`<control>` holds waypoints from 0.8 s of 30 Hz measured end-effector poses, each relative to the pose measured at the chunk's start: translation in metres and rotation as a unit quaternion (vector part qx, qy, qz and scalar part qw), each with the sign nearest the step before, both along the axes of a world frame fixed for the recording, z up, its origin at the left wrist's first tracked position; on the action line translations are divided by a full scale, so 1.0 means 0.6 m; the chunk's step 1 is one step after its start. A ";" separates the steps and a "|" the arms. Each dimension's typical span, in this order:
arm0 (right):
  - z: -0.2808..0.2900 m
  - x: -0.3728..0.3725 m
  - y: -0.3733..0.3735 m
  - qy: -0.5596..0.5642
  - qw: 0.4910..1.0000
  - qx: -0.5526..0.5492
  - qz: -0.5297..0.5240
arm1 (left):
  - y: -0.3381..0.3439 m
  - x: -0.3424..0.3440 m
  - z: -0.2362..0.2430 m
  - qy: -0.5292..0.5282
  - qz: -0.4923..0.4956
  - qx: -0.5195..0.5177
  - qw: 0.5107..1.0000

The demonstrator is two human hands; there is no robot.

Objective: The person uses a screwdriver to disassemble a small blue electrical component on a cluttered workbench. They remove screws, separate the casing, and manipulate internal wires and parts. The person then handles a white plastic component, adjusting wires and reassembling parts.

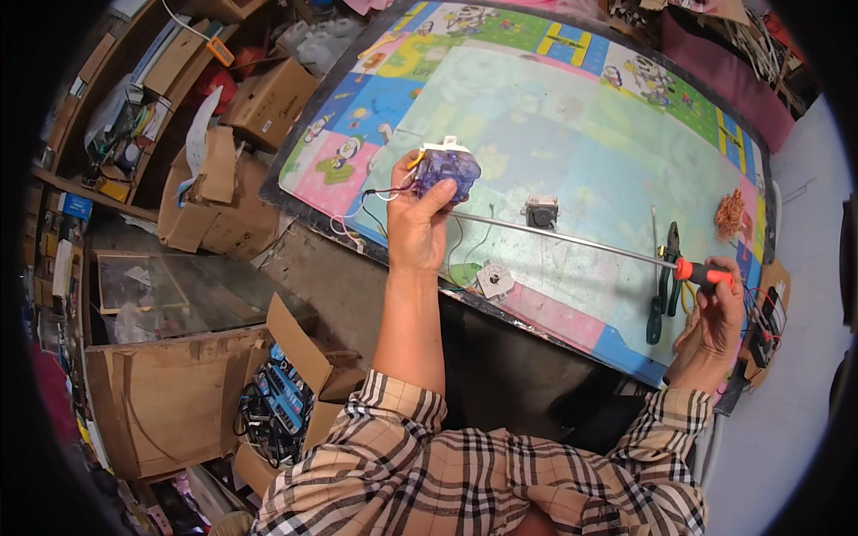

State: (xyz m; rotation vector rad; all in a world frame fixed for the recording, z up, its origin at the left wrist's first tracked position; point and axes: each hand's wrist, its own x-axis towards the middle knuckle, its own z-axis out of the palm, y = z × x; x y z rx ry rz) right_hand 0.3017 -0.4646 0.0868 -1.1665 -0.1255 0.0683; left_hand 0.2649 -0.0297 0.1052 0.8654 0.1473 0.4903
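Note:
My left hand (417, 234) grips a small timer-like unit (450, 174) with a see-through purple casing and a white top, held above the near left part of the table. Thin wires trail from its left side. In my right hand (715, 322) is a long screwdriver (704, 273) with a red and black handle, held near the handle's end. Its shaft points left, and the tip lies close to the unit's lower edge; whether they touch, I cannot tell. Below the shaft lies a white flat part (494, 280). A dark and white boxy part (542, 213) sits beyond the shaft.
The table (500, 116) wears a colourful cartoon mat. Pliers (672, 246), a dark-handled screwdriver (655, 326) and a copper wire tangle (728, 215) lie on its right. Cardboard boxes (170, 406) and shelves (116, 107) crowd the left. A white wall (818, 223) borders the right.

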 end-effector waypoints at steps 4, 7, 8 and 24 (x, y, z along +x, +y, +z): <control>0.059 -0.019 0.037 -0.088 0.974 -0.098 -0.186 | -0.008 0.006 -0.014 -0.008 0.073 0.024 0.997; 0.117 -0.051 0.048 -0.153 0.914 -0.129 -0.354 | -0.015 0.014 -0.011 0.005 0.111 0.005 0.994; 0.126 -0.055 0.054 -0.163 0.892 -0.137 -0.399 | -0.017 0.013 -0.010 0.007 0.125 -0.002 0.992; 0.141 -0.085 0.116 -0.186 0.893 -0.102 -0.398 | -0.032 0.010 -0.002 -0.035 0.127 -0.012 0.991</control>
